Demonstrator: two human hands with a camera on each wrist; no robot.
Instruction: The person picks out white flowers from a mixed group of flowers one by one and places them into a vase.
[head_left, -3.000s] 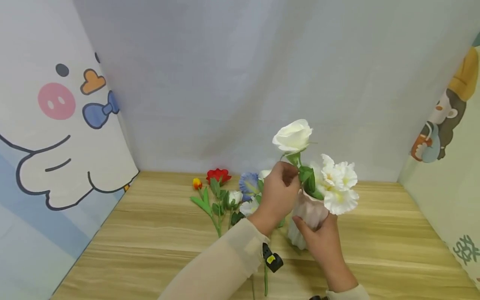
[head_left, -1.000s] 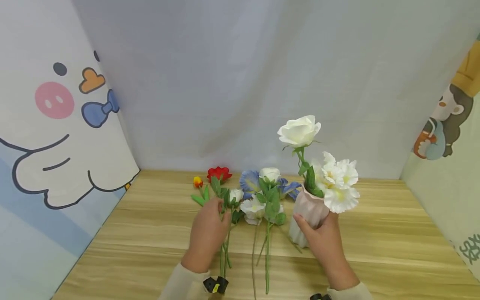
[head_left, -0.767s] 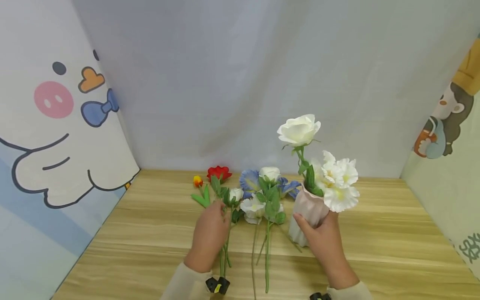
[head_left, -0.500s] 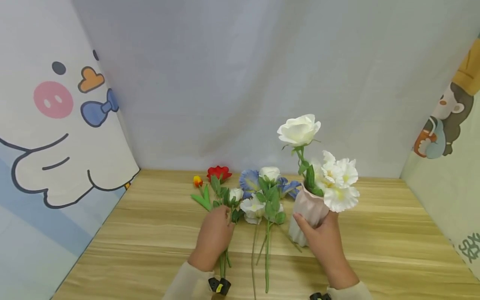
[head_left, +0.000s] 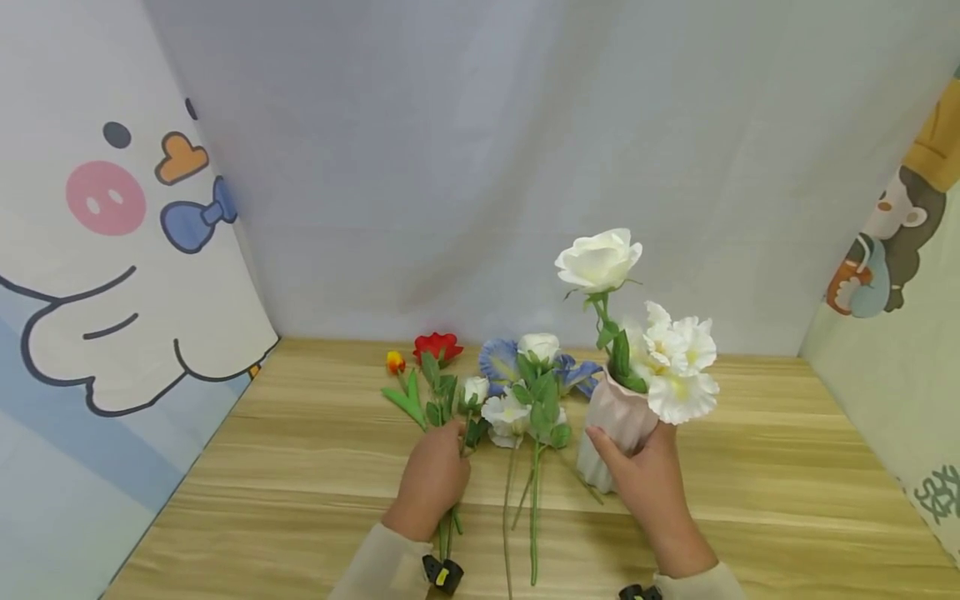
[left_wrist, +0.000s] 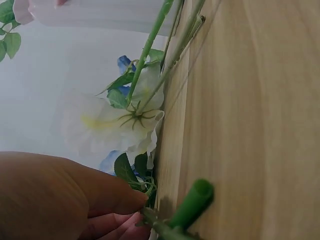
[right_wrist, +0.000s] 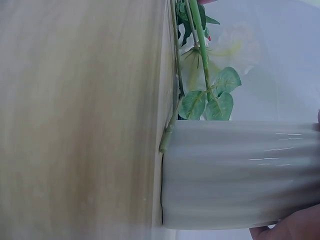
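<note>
My left hand (head_left: 435, 471) is low over the table among the loose flowers. Its thumb and fingertips pinch a thin stem (left_wrist: 159, 226) in the left wrist view, which seems to belong to the small white rose (head_left: 475, 390). A red flower (head_left: 437, 345) and an orange-yellow tulip (head_left: 395, 362) lie just beyond that hand. My right hand (head_left: 651, 483) grips the pale ribbed vase (head_left: 617, 425) from the right. Standing in the vase are a tall white rose (head_left: 598, 260) and a ruffled white flower (head_left: 681, 367) leaning right. The lower stems under my left hand are partly hidden.
Between the hands lie another white rose (head_left: 538, 347), blue flowers (head_left: 498, 367) and a ruffled white flower (head_left: 507, 415), their stems pointing toward me. A grey cloth wall rises behind the wooden table (head_left: 765, 467), with printed panels at both sides.
My left hand set the tall white rose in the vase, let it go and moved left to the loose flowers. Lately it has slid slightly down and right. My right hand stays on the vase.
</note>
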